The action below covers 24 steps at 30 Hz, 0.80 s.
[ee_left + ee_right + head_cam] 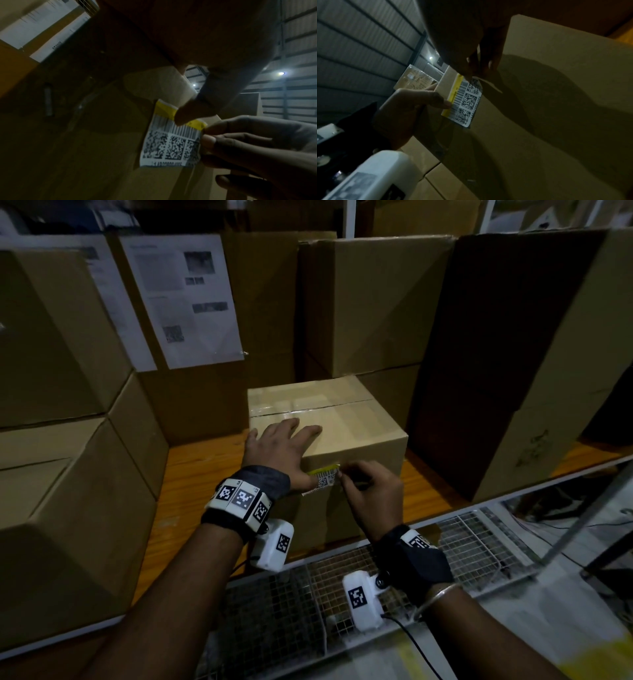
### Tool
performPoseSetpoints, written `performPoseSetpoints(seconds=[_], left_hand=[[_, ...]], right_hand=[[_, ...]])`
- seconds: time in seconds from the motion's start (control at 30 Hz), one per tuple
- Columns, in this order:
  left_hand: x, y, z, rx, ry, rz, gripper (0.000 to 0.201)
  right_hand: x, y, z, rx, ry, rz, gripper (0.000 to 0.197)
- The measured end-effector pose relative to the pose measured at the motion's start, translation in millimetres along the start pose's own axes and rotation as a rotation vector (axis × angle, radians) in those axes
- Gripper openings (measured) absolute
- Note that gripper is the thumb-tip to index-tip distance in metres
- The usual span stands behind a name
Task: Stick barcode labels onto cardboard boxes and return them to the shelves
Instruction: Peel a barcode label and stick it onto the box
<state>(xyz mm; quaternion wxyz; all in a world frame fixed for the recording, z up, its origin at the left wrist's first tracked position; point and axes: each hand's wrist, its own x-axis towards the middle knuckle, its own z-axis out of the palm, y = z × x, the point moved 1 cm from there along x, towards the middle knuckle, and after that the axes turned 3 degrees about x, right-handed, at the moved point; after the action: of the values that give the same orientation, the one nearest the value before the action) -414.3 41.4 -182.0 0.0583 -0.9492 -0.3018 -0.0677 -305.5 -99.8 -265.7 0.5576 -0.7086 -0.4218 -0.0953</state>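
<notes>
left hand (286, 445) lies flat on the box (356, 419), thumb pinning the label (171, 140); right hand (371, 493) pinches its edge: best smooth outward from the thumb.

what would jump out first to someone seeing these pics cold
The white barcode label with a yellow strip stands out, at the top front edge of the small taped cardboard box on the wooden shelf. The left hand lies spread on the box, thumb on the label; the right hand pinches its end.
</notes>
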Motion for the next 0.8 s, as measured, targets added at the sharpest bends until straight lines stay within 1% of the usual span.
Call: performPoseSetpoints(seconds=[0.07,0.17,0.3,0.5,0.7,0.8], left_hand=[[0.2,-0.4,-0.3,-0.001,-0.005,0.001,0.096],[0.5,-0.3,-0.5,-0.004,-0.012,-0.002,0.096],[1.5,-0.1,0.0,-0.005,-0.012,-0.007,0.097],[1.0,-0.5,0.3,-0.01,-0.015,-0.005,0.096],[-0.2,-0.1,0.1,-0.015,-0.01,-0.005,0.097],[-0.2,0.2,-0.2,-0.015,-0.011,-0.005,0.097]], right_hand=[[1.0,-1.7,-0.7,-0.019,-0.01,-0.069,0.017],[1.5,-2.4,-1.0,-0.027,-0.029,-0.116,0.02],[4.2,-1.9,-1.4,-0.046,-0.052,-0.142,0.024],[8.5,-0.4,-0.8,-0.149,-0.095,-0.184,0.021],[6.3,-0.9,-4.3,-0.13,-0.062,-0.243,0.032],[6.5,0.4,-3.6,-0.131,-0.063,-0.268,0.031]])
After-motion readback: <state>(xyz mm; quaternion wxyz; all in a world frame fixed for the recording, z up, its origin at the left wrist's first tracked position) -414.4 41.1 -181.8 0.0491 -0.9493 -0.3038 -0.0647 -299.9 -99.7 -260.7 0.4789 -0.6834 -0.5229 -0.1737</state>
